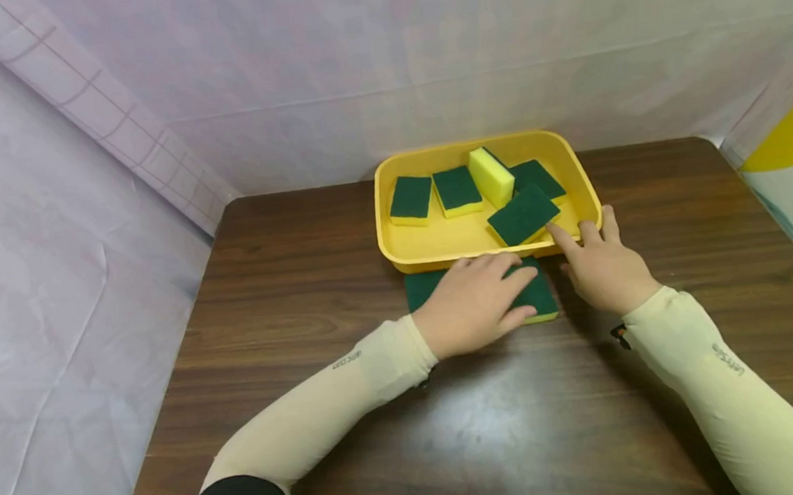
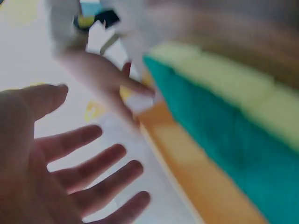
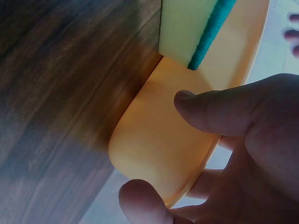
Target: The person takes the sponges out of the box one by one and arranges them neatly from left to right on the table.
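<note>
The tray (image 1: 431, 238) sits close to the far edge of the desk (image 1: 288, 287), its back rim up against the pale cloth (image 1: 285, 77), so the room lies on the other sides: a broad stretch of wood to the left, more to the right, and a deep strip from the tray's near wall toward me. Just in front of that wall lies a row of sponges (image 1: 540, 294), green side up; my hand hides its middle, so I cannot tell how many it has.

Inside the tray, two flat sponges (image 1: 410, 198) lie side by side at the left, some yellow floor showing before them. Right of them come an upright sponge (image 1: 490, 176), a back sponge (image 1: 538, 178) and, nearest the front rim, a slanted sponge (image 1: 523, 214).

My left hand (image 1: 478, 303) is over the row, palm down, fingers and thumb spread well apart and holding nothing; whether it touches the sponges I cannot tell. My right hand (image 1: 604, 266) is at the tray's near right corner, fingers fanned loosely about the rim, gripping nothing, the index tip by the slanted sponge. Both forearms reach in from the near side, angled toward each other.
</note>
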Available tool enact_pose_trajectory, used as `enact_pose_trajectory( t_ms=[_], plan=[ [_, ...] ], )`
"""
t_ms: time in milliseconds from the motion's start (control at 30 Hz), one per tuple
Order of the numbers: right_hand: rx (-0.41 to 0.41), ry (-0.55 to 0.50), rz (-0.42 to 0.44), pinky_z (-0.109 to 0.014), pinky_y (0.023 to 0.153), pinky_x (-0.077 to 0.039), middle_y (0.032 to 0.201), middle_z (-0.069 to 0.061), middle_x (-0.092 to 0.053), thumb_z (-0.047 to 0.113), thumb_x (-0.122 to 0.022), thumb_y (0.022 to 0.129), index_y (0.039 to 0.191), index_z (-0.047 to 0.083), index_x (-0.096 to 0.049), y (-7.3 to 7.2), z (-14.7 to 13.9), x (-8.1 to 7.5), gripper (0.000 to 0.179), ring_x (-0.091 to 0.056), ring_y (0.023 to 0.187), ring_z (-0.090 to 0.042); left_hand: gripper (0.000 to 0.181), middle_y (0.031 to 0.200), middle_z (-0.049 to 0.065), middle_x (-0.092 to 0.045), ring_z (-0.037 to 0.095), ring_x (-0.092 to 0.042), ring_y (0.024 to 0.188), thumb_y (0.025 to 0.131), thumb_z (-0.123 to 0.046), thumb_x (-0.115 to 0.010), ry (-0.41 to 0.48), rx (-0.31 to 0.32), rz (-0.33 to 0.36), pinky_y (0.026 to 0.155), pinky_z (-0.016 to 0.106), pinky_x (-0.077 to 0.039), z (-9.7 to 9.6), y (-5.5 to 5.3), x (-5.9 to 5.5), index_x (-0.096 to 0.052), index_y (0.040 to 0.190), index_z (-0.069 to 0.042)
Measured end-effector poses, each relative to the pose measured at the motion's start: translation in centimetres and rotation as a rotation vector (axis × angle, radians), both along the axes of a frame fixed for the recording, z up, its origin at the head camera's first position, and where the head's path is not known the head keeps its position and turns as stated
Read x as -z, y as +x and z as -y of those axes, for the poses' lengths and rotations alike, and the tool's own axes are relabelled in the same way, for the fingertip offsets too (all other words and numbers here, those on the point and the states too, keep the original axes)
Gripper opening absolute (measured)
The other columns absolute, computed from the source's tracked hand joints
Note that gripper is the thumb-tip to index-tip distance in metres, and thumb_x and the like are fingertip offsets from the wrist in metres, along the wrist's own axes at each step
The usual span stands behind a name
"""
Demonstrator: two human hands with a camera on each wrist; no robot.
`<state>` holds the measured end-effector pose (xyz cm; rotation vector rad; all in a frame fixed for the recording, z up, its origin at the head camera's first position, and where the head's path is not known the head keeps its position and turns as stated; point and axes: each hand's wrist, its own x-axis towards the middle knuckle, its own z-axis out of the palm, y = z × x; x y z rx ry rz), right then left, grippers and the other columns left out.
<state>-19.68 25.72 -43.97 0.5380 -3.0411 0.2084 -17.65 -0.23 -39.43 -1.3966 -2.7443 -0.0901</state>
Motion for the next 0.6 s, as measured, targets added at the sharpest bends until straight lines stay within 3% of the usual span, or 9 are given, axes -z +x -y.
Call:
enact_pose_trajectory(
  t_ms=[133,267,433,500,600],
  plan=[
    [0.009,-0.004,0.023,-0.066,0.053,-0.058,0.139,-0.051,-0.042,0.009,-0.072,0.104,0.159,0.004,-0.041,0.1,0.0,0.1,0.064,-0.018,0.142,-0.079,0.048,0.138,0.007,-0.064,0.023,-0.066,0.113,0.112,-0.043,-0.059,0.134,-0.126,-0.082,0.086,0.04,-0.056,2.3,-2.0,-1.7,-0.063,0.151,-0.015],
    [0.01,-0.008,0.034,-0.065,0.052,-0.057,0.138,-0.051,-0.042,0.009,-0.071,0.105,0.159,0.005,-0.041,0.1,0.0,0.1,0.062,-0.017,0.142,-0.079,0.051,0.136,0.013,-0.064,0.026,-0.067,0.104,0.11,-0.037,-0.064,0.193,-0.337,-0.093,0.075,0.039,-0.058,5.3,-4.6,-2.6,-0.06,0.153,-0.01],
    [0.012,-0.009,0.03,-0.065,0.051,-0.057,0.137,-0.051,-0.041,0.009,-0.071,0.104,0.159,0.004,-0.04,0.0,0.0,0.0,0.062,-0.017,0.142,-0.08,0.067,0.151,0.022,-0.049,0.033,-0.065,0.103,0.109,-0.038,-0.066,0.154,-0.63,0.072,0.072,0.045,-0.059,8.2,-7.2,-1.4,-0.044,0.164,-0.008],
    [0.01,-0.013,0.02,-0.064,0.05,-0.057,0.136,-0.051,-0.042,0.009,-0.071,0.104,0.158,0.004,-0.041,0.0,0.0,-0.1,0.062,-0.017,0.141,-0.08,0.073,0.156,0.025,-0.042,0.033,-0.066,0.095,0.109,-0.04,-0.066,0.122,-0.691,0.141,0.068,0.044,-0.058,8.9,-7.9,-0.5,-0.036,0.168,-0.008],
    [0.004,-0.019,0.002,-0.063,0.048,-0.056,0.135,-0.051,-0.043,0.008,-0.072,0.103,0.158,0.004,-0.042,0.0,0.0,-0.1,0.062,-0.019,0.141,-0.08,0.079,0.161,0.028,-0.035,0.029,-0.065,0.076,0.11,-0.041,-0.064,0.091,-0.734,0.21,0.06,0.042,-0.056,9.6,-8.7,0.8,-0.028,0.172,-0.008]
  ],
)
